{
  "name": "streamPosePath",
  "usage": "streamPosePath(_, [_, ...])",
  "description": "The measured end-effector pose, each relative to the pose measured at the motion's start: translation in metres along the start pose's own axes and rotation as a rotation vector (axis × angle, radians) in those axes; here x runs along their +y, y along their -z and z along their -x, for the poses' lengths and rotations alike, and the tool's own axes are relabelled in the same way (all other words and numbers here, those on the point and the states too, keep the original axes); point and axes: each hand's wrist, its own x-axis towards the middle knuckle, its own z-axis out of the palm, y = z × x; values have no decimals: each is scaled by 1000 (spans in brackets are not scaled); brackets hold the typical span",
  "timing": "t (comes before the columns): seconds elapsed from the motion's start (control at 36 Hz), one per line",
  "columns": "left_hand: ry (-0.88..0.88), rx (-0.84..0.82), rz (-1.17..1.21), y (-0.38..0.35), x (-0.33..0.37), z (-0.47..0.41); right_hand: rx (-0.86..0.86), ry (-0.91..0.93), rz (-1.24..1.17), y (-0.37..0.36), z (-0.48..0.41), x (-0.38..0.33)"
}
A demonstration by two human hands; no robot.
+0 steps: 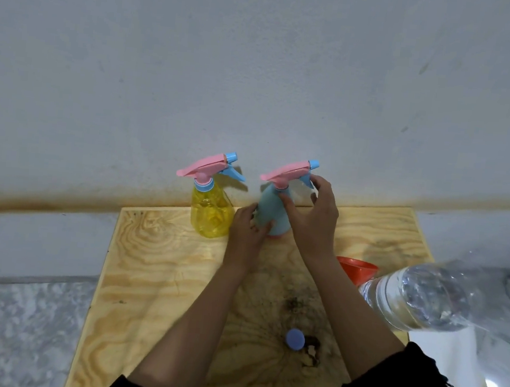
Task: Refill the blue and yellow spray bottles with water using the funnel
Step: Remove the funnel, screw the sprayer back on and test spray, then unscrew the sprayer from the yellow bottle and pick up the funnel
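Note:
The blue spray bottle (272, 208) stands upright at the far edge of the plywood board (154, 277), with its pink and blue trigger head on. My left hand (246, 226) grips its lower body. My right hand (313, 214) holds it at the neck, fingers reaching up by the trigger. The yellow spray bottle (212, 212) stands just left of it, untouched, its trigger head also on. An orange funnel (356, 268) lies on the board to the right, partly hidden behind a large clear water bottle (423, 297).
A small blue bottle cap (295, 339) lies on the near middle of the board beside a dark stain. A pale wall rises right behind the spray bottles. Grey speckled floor surrounds the board on the left.

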Motion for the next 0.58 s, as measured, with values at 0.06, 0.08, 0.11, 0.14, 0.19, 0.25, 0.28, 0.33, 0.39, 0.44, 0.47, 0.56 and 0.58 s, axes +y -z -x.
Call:
streamPosePath(0.06, [-29, -11, -97, 5, -2, 6, 13, 34, 36, 3, 4, -1])
streamPosePath(0.08, [-45, -10, -134, 9, -4, 10, 19, 53, 54, 4, 8, -1])
streamPosePath(0.11, [-55, -2, -161, 13, -7, 14, 23, 64, 60, 5, 11, -1])
streamPosePath(0.14, [-63, 12, -183, 19, -10, 18, 25, 67, 57, 6, 16, -2])
streamPosePath(0.19, [-75, 50, -237, 31, -14, 28, 15, 73, 52, 5, 26, -5])
streamPosePath(0.25, [-77, 108, -272, 47, -17, 37, -19, 89, 48, 1, 38, -10])
streamPosePath(0.28, [-86, 142, -284, 55, -17, 41, -40, 102, 44, -3, 44, -13])
streamPosePath(0.33, [-121, 200, -311, 70, -20, 45, -87, 116, 24, -13, 55, -22])
streamPosePath(0.39, [-139, 221, -343, 83, -21, 44, -135, 125, -11, -26, 60, -31])
streamPosePath(0.44, [-159, 215, -354, 92, -22, 38, -181, 131, -32, -41, 62, -41])
streamPosePath(0.47, [-158, 204, -348, 95, -24, 33, -201, 137, -33, -49, 61, -46])
streamPosePath(0.56, [-179, 159, -304, 102, -21, 12, -257, 166, -31, -71, 55, -59])
streamPosePath(0.58, [-218, 139, -286, 102, -19, 3, -263, 178, -29, -77, 53, -63])
